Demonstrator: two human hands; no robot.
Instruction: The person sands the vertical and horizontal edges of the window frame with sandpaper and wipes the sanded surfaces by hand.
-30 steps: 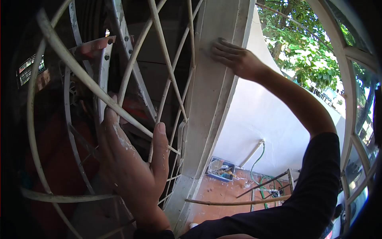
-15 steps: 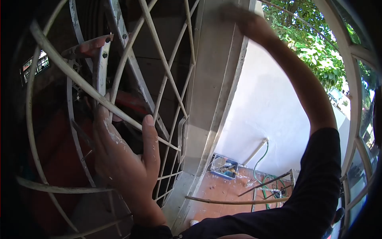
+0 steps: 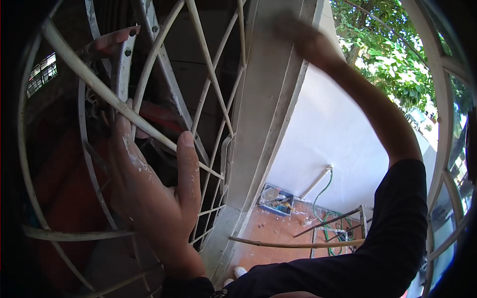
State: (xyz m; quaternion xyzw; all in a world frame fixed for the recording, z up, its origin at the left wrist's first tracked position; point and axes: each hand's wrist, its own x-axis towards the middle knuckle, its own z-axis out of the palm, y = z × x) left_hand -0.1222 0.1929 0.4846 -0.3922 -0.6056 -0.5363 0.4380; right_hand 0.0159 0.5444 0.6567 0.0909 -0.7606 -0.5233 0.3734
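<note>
My left hand (image 3: 156, 186) is at the pale metal window grille (image 3: 82, 69). Its fingers reach behind a slanting bar and its thumb lies in front, so the bar is gripped between them. Dried white flecks mark the hand. High up, my right hand (image 3: 315, 47) is against the flat grey-beige window frame (image 3: 263, 99), near its top. Motion smears its fingers, and a dark blur at the fingertips cannot be made out.
Behind the grille stands a metal stepladder (image 3: 166, 69) with red parts. Below, on the tiled floor, are a blue crate (image 3: 276, 199) of tools, a green hose (image 3: 323, 191) and a dark metal frame (image 3: 362, 223). A thin rod (image 3: 298, 244) crosses low. An opened window sash (image 3: 442, 149) is at right.
The view has shifted slightly, and a white shoe shows more at the bottom. My left hand keeps its place on the grille. My right hand stays blurred high on the frame.
</note>
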